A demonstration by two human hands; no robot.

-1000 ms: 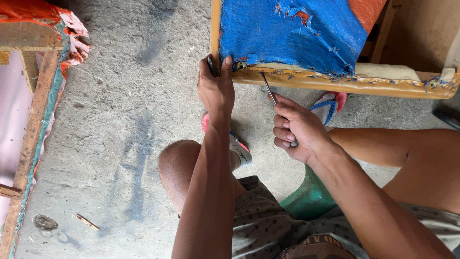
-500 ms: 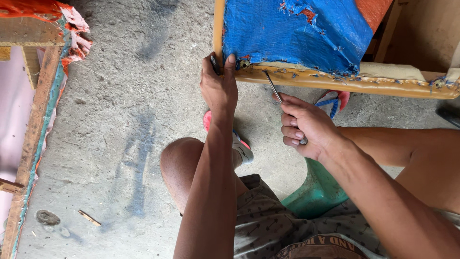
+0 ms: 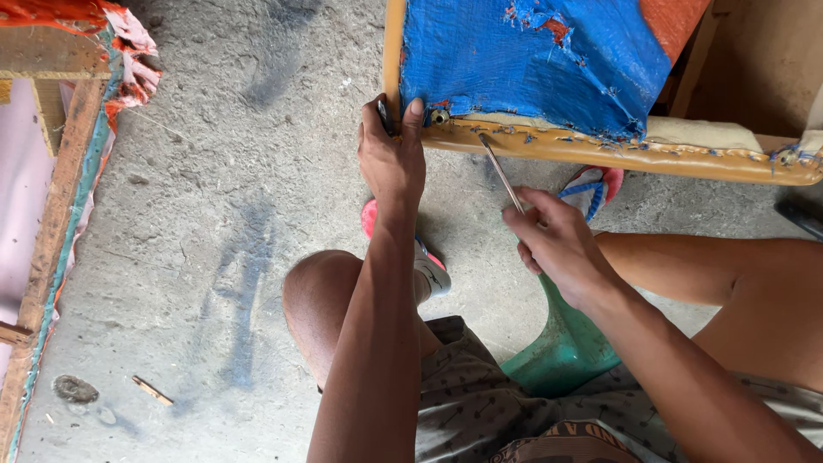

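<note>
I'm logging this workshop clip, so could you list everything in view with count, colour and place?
wooden frame with torn blue fabric cover: one, blue and tan, top centre
thin metal tool: one, silver, tip at the frame's lower rail
second wooden frame with orange fabric scraps: one, left edge
green plastic stool: one, under the person
sandals: two, red and blue, on the concrete floor
small wood piece: one, bottom left
left hand: grips the frame's corner
right hand: holds the tool
</note>
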